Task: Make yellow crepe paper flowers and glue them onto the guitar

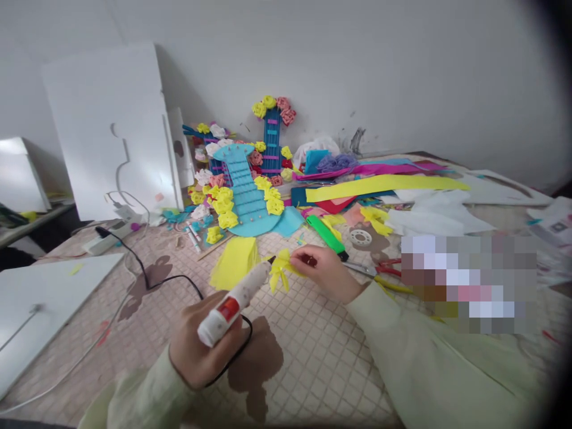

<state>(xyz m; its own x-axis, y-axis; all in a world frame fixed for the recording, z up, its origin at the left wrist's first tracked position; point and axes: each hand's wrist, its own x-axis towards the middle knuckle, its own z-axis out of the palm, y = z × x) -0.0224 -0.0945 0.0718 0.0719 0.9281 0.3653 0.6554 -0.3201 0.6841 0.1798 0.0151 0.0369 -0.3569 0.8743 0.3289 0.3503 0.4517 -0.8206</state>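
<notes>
My left hand (201, 342) grips a white glue gun (236, 301) with a red switch; its tip points up and right at a small yellow paper flower (281, 271). My right hand (328, 271) pinches that flower from the right, just above the checked tablecloth (313, 369). The gun's black cord (152, 277) runs left to a white power strip (111, 235). A sheet of yellow paper (236, 259) lies just behind the gun's tip.
A blue paper model (245, 190) trimmed with yellow, pink and white flowers stands at the back centre. Coloured paper strips (379, 185), a green cutter (326, 235), a tape roll (361, 238) and red-handled scissors (388, 268) lie right. White foam boards (111, 131) stand left.
</notes>
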